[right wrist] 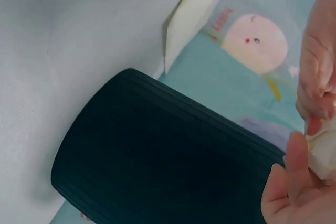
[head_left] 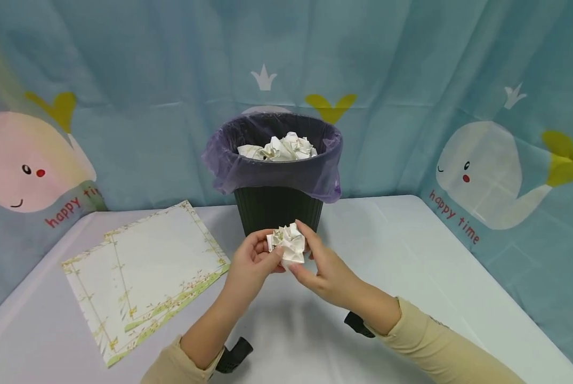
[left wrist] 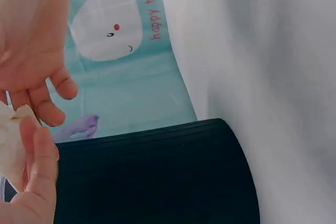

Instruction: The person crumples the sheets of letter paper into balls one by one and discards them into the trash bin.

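In the head view, a crumpled ball of white paper [head_left: 292, 244] with a faint printed edge is held up between both hands, in front of the dark bin. My left hand [head_left: 252, 262] grips it from the left, thumb on its near face. From the other side my right hand [head_left: 328, 271] holds it, index finger along the top and thumb at the lower edge. The left wrist view shows the paper ball [left wrist: 10, 142] partly cut off by the frame, against the left fingers [left wrist: 43, 163]. Part of the paper ball [right wrist: 324, 153] also shows beside the right fingers in the right wrist view.
A black bin [head_left: 279, 208] lined with a purple bag [head_left: 324, 173] stands behind the hands, with crumpled papers [head_left: 286, 148] inside near its rim. Flat printed sheets [head_left: 163, 261] lie overlapping on the white table [head_left: 382, 250] at left. A blue printed curtain [head_left: 171, 64] surrounds the table.
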The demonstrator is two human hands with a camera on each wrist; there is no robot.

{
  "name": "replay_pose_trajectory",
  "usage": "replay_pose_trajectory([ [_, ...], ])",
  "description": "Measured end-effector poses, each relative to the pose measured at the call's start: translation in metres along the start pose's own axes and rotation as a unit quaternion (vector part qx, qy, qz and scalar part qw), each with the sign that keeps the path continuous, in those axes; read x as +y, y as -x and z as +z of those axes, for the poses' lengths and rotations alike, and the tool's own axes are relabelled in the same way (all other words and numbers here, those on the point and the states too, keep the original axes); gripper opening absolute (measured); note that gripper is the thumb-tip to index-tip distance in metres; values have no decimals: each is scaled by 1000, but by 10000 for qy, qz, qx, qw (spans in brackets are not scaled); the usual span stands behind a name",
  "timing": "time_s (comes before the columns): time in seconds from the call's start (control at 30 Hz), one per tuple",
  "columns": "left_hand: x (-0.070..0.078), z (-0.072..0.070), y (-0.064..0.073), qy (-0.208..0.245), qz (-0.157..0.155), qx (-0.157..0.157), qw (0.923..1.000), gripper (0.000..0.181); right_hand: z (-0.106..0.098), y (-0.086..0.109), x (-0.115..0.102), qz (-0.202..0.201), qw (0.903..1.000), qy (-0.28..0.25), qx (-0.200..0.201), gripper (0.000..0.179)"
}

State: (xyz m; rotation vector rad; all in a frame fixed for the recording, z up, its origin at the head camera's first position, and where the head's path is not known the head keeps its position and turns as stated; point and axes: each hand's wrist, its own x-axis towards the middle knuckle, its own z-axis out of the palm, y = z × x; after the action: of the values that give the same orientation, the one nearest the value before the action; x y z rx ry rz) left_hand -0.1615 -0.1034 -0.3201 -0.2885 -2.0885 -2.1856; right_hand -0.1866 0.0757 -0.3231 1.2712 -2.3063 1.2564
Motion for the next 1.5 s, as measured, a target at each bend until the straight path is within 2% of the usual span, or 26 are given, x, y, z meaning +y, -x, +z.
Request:
replay_pose_trajectory([
  [0.1, 1, -1, 1, -280, 160, -287, 9991, 42, -2, 0, 2, -90, 9997, 180, 153, 61],
  [0.2, 1, -3, 2, -429, 267, -585, 9970, 47, -3, 0, 3, -33, 9992, 68, 383, 55],
  [0.3, 1, -5, 2, -468, 271, -730, 9959, 50, -2, 1, 3, 21, 9989, -86, 459, 53],
  [0.4, -1, -5, 3, -783, 442, -599, 9941, 49, -3, 3, 3, 7, 9995, -207, 243, 54],
  [0.5, -2, -4, 5, -1240, 692, -288, 9895, 45, -6, 3, 2, 12, 9995, -302, -70, 56],
  [0.6, -3, -3, 7, -1370, 820, -122, 9871, 41, -10, 3, 3, 49, 9994, -309, -174, 54],
  [0.7, -2, -2, 8, -1439, 812, -151, 9861, 39, -13, 3, 3, 196, 9985, -505, -100, 50],
  [0.9, -2, -3, 10, -1633, 745, -607, 9819, 44, -16, 3, 4, 368, 9968, -709, -67, 47],
  [1.0, -4, -2, 11, -1645, 836, -560, 9812, 44, -19, 2, 4, 455, 9949, -873, -230, 44],
  [1.1, -7, 1, 13, -1476, 950, -371, 9838, 43, -19, 2, 3, 522, 9910, -1193, -323, 40],
  [1.17, -9, 4, 15, -1266, 914, -272, 9874, 43, -16, 3, 2, 536, 9881, -1413, -300, 36],
  [1.33, -8, 8, 20, -903, 495, -128, 9946, 36, -7, 8, 0, 550, 9849, -1643, 30, 26],
  [1.43, -6, 7, 20, -945, 337, -177, 9948, 24, -3, 9, -2, 478, 9848, -1656, 204, 20],
  [1.5, -6, 5, 20, -1101, 290, -312, 9930, 16, -2, 11, -3, 508, 9844, -1676, 185, 16],
])
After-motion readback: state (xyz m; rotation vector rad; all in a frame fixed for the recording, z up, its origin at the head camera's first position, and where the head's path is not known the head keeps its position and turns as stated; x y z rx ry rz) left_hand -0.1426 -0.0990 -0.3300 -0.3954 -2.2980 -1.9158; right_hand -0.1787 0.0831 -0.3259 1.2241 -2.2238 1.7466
